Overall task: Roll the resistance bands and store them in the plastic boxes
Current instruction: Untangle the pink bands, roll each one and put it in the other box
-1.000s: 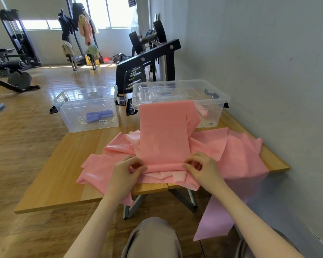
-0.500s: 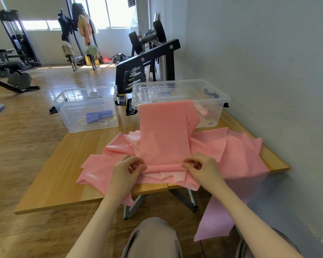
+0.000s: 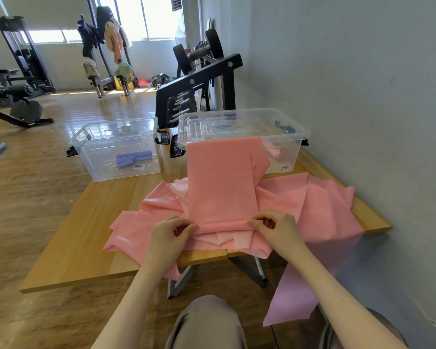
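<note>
Two hands pinch the near end of the pink band (image 3: 222, 187): left hand (image 3: 170, 235) at 7 o'clock, right hand (image 3: 278, 229) at 5 o'clock. The band runs toward 12 o'clock, draped over the right plastic box (image 3: 291, 141). Keep both edges level and the first turn tight.

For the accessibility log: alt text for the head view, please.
Left hand and right hand pinch the near end of a flat pink resistance band on a wooden table; it drapes from a lidded clear plastic box, beside an open clear box holding purple rolls.
</note>
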